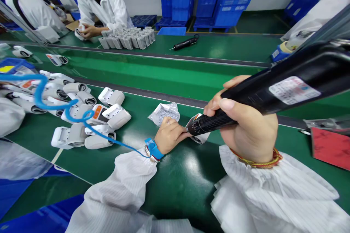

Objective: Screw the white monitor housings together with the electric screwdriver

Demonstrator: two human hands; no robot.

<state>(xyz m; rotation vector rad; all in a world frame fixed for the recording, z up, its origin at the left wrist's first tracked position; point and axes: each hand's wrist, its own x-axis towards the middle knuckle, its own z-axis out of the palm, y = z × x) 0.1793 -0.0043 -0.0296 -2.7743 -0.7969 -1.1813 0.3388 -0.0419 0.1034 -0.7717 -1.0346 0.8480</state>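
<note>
My right hand (pixel 246 127) is wrapped around a black electric screwdriver (pixel 262 91) with a white label, its tip pointing down and left. At that tip, the thumb and fingers of my left hand (pixel 170 135) are pinched together; whatever they hold is too small to make out. Behind the screwdriver's nose lies a white wrist blood pressure monitor (pixel 201 138) with an orange mark and a rolled cuff, mostly hidden. A clear plastic bag of small silvery screws (pixel 166 112) rests just beyond my left hand. My left wrist wears a blue strap (pixel 153 149) with a coiled cord.
Several more monitors (pixel 117 116) crowd the green table at left, crossed by the blue coiled cord (pixel 41 94). A red pad (pixel 332 145) lies at right. Across the sunken green strip (pixel 164 74), a co-worker (pixel 109 5) handles a part near another screwdriver (pixel 186 43).
</note>
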